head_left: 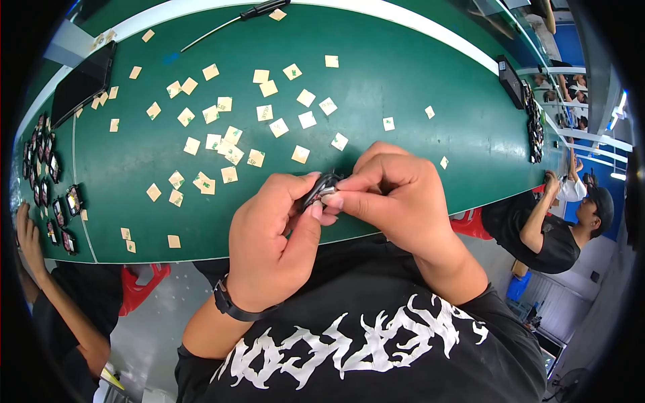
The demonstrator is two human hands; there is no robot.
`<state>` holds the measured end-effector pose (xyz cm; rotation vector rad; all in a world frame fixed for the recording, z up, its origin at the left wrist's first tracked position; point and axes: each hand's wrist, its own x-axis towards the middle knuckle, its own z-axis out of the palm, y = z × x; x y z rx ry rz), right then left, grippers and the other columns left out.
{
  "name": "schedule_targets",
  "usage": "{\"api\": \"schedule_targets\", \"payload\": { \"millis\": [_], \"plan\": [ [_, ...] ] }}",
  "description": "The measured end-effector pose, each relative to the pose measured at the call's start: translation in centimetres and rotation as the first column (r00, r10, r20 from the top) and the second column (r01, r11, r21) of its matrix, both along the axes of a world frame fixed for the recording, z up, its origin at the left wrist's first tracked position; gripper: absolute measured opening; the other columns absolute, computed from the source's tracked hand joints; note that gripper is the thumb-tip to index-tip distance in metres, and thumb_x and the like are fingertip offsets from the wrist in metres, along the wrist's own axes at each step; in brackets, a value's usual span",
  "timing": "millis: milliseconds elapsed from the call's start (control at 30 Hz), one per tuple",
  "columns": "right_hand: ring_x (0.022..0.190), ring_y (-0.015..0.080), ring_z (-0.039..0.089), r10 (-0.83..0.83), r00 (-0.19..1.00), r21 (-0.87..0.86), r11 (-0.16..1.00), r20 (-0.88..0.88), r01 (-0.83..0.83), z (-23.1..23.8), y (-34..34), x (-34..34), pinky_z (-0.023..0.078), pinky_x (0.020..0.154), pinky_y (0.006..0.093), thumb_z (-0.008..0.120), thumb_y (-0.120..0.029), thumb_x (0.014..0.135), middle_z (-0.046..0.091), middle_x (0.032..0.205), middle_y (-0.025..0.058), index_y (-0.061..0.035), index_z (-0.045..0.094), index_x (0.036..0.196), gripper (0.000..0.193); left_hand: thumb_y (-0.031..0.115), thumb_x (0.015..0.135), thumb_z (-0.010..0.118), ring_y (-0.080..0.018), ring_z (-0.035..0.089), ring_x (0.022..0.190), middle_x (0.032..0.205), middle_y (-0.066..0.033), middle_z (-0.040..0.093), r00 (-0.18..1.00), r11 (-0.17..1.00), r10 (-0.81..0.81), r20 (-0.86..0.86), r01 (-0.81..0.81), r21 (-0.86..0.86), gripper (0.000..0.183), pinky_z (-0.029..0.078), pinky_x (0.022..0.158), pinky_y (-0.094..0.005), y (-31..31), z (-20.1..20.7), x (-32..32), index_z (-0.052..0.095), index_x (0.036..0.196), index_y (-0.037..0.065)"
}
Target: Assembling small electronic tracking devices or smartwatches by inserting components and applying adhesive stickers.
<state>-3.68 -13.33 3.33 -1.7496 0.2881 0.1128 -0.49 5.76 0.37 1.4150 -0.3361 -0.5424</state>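
Note:
Near the front edge of the green table (376, 87), both my hands are closed around a small black rounded part (318, 191). My left hand (272, 228), with a black band at the wrist, grips it from the left between thumb and fingers. Thumb and forefinger of my right hand (400, 191) pinch at its right side. Something pale shows by those fingertips, too small to name. My fingers hide much of the part. Several small square paper-backed pieces (256, 158), tan and white with green marks, lie scattered beyond my hands.
A screwdriver (255, 10) lies at the far edge, and a black flat tray or panel (84, 84) at the far left. Several black assembled parts (57, 208) sit at the left, near a co-worker's hand (28, 235). More black parts (535, 131) line the right end. Another person (547, 228) sits at the right.

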Motion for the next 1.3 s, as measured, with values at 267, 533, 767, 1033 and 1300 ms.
{"api": "schedule_targets", "payload": {
  "millis": [267, 533, 767, 1033, 1300],
  "plan": [
    [0.065, 0.0017, 0.047, 0.083, 0.963, -0.006, 0.996, -0.257, -0.087, 1.5, -1.2, 2.2, 0.035, 0.055, 0.0198, 0.089, -0.003, 0.074, 0.056, 0.074, -0.0044, -0.0037, 0.06, 0.077, 0.03, -0.004, 0.101, 0.051, -0.02, 0.071, 0.093, 0.11, -0.0182, 0.067, 0.997, 0.992, -0.075, -0.03, 0.072, -0.107, 0.021, 0.059, 0.082, -0.0319, 0.4, -0.4, -0.1, 0.051, 0.123, -0.007],
    [0.066, 0.0031, 0.048, 0.132, 0.985, 0.025, 0.991, -0.115, -0.13, 2.4, -3.8, 0.1, 0.038, 0.058, 0.0212, 0.085, -0.008, 0.08, 0.059, 0.076, -0.0041, -0.0023, 0.069, 0.089, 0.019, -0.004, 0.101, 0.053, -0.014, 0.068, 0.091, 0.108, -0.0121, 0.065, 0.931, 0.973, -0.031, -0.363, -0.056, -0.226, 0.024, 0.059, 0.078, -0.0279, 0.0, 1.0, 0.3, 0.052, 0.125, -0.007],
    [0.096, 0.0341, 0.066, -0.226, 0.923, -0.922, 0.162, 0.312, 0.351, -2.1, -27.0, -7.1, 0.052, 0.083, 0.039, 0.073, -0.013, 0.091, 0.068, 0.105, 0.0177, 0.0005, 0.068, 0.11, 0.024, -0.005, 0.089, 0.069, -0.0193, 0.071, 0.081, 0.105, -0.014, 0.07, 0.961, 0.956, -0.05, 0.271, -0.033, 0.291, 0.021, 0.058, 0.074, -0.0298, 0.9, 3.2, -1.0, 0.067, 0.11, -0.002],
    [0.124, 0.0424, 0.057, -0.304, 0.942, -0.954, -0.297, 0.14, 0.046, -5.0, -49.3, -9.9, 0.05, 0.098, 0.0466, 0.05, -0.023, 0.106, 0.052, 0.141, 0.0223, -0.0095, 0.045, 0.149, 0.045, -0.002, 0.088, 0.074, -0.0192, 0.067, 0.086, 0.097, -0.011, 0.068, 0.651, 0.635, 0.37, 0.662, -0.698, 0.332, 0.017, 0.053, 0.075, -0.0292, 8.9, 2.8, 2.3, 0.069, 0.104, -0.004],
    [0.112, 0.0395, 0.065, -0.413, 0.91, -0.937, -0.3, -0.041, -0.178, -6.1, -55.1, -8.4, 0.055, 0.089, 0.0489, 0.039, -0.007, 0.1, 0.053, 0.143, 0.0161, -0.0095, 0.047, 0.147, 0.048, 0.009, 0.097, 0.071, -0.0092, 0.064, 0.087, 0.101, -0.0064, 0.071, 0.161, 0.118, 0.749, 0.642, -0.987, 0.11, 0.027, 0.052, 0.079, -0.024, 27.3, 0.3, 6.1, 0.065, 0.117, -0.007]
  ]
}}
